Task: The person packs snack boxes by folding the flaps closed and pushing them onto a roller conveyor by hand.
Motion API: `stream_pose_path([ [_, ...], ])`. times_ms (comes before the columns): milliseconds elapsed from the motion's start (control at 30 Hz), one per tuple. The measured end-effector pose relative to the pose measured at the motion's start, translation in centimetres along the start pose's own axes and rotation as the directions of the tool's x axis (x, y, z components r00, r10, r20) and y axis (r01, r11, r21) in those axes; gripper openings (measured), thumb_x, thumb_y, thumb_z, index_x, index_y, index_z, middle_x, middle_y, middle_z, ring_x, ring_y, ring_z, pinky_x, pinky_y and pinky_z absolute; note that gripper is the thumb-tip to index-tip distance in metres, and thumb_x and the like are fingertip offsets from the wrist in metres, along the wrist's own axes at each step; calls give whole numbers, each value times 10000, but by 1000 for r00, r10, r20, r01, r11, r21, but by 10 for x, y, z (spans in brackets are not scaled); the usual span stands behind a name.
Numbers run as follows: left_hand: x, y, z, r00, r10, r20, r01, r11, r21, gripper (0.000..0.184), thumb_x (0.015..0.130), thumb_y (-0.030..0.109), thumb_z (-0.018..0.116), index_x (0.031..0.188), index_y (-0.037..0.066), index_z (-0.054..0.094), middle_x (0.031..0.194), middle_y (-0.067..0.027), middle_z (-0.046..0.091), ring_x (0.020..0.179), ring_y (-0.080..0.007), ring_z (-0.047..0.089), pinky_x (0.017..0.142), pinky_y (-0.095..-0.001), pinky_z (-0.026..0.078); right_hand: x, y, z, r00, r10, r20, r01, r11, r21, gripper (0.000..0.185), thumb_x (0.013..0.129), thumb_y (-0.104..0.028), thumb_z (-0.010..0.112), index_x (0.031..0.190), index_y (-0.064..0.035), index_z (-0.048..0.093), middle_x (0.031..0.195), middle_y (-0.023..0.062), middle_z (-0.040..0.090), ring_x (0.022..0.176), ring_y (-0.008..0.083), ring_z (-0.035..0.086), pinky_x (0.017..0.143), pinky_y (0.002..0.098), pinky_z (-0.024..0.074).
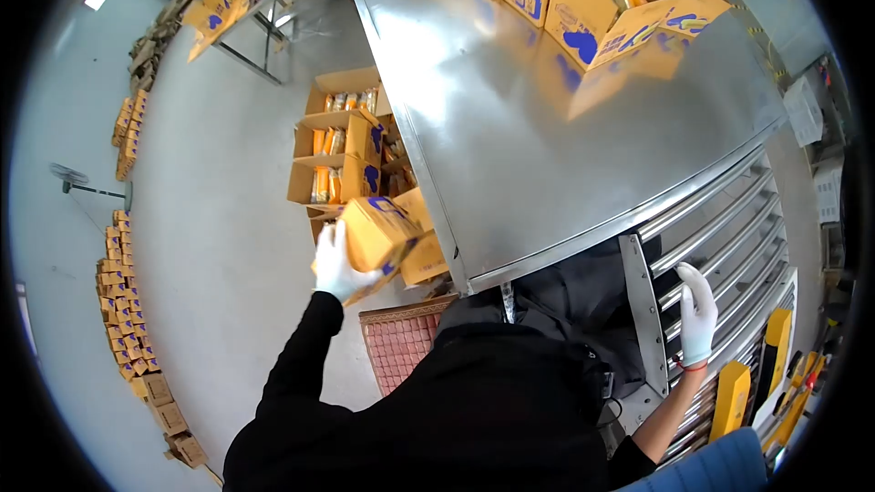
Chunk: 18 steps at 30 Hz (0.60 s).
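My left hand (337,266), in a white glove, grips the edge of a yellow cardboard box (378,232) with blue printing, which is tilted beside the table corner. Behind it on the floor, open cartons (339,140) stand in a row, packed with orange-and-clear wrapped packets (328,184). My right hand (697,314), also gloved, is over the metal rollers (729,264) of a conveyor. Its fingers are extended and slightly bent, with nothing held. Whether it rests on a roller is hard to make out.
A shiny steel table (565,146) fills the centre, with more open cartons (611,14) at its far edge. A red mat (401,342) lies by my left side. Stacked boxes (123,301) line the left wall. Yellow-edged parts (729,401) sit at the lower right.
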State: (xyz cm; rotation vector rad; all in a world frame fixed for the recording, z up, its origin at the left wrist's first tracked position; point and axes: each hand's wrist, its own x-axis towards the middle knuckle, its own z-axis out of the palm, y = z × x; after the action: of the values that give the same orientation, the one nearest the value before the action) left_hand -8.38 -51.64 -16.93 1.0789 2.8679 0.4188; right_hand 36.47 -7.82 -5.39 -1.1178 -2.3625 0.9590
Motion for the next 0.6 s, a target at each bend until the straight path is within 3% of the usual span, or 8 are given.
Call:
stream_pose_path([
  [200,78,59,-106,937,39,-348,-90,987,-132,1051,639,418,896,1462,-10,403,1318,-239,490,1235,-401,523,1047,-470,463,-44,24,-2,990,28,-135,-14,995,98,277,963,24,553,1200,3,695,1269,155,690,1222,277,635,1072,357,453],
  [267,119,100,-134,981,84,-175,-136,940,-312,971,705,349,880,1472,-1,397,1366,-263,487,1265,-383,527,1067,-456,458,-73,24,-11,980,108,-166,-71,974,215,286,957,25,558,1206,-1,697,1281,153,686,1228,276,631,1080,358,448],
  [300,140,154,-154,984,155,87,-78,816,-573,883,776,284,846,1477,-5,395,1342,-262,548,1234,-352,580,1044,-434,484,-91,30,-10,964,135,-231,-75,965,252,293,958,19,556,1214,2,697,1283,146,686,1231,268,627,1088,357,442],
  [333,152,192,-155,980,188,69,-144,898,-415,832,823,275,827,1478,-6,398,1269,-242,626,1145,-315,643,989,-411,520,-109,33,-11,947,185,-263,-111,956,272,296,955,19,552,1212,11,698,1277,145,689,1234,266,624,1091,356,439],
  [400,208,218,-106,925,360,120,-279,859,-429,797,926,251,751,1533,-34,320,1364,-170,584,1249,-212,571,1041,-343,483,-141,37,-12,908,280,-311,-159,918,363,296,948,15,558,1207,20,700,1269,154,690,1226,266,627,1087,355,442],
  [433,247,236,-69,878,376,295,-187,838,-513,774,937,272,747,1530,-24,345,1369,-154,592,1243,-196,574,1026,-339,487,-154,32,-12,888,314,-337,-174,907,384,285,942,11,567,1191,22,705,1260,158,692,1214,267,631,1085,358,445],
  [533,272,364,-45,719,546,430,-170,738,-653,659,983,370,697,1478,1,466,1363,-97,614,1216,-148,584,993,-328,497,-180,25,-10,822,407,-399,-220,872,436,311,937,7,552,1205,6,710,1267,140,695,1230,267,625,1098,365,440],
  [600,277,453,-44,742,251,622,-369,927,66,583,1027,438,614,1417,11,543,1313,-79,645,1168,-130,602,987,-306,495,-171,11,-14,824,382,-419,-169,871,462,308,928,-3,581,1210,0,705,1267,152,693,1227,272,628,1088,380,451],
])
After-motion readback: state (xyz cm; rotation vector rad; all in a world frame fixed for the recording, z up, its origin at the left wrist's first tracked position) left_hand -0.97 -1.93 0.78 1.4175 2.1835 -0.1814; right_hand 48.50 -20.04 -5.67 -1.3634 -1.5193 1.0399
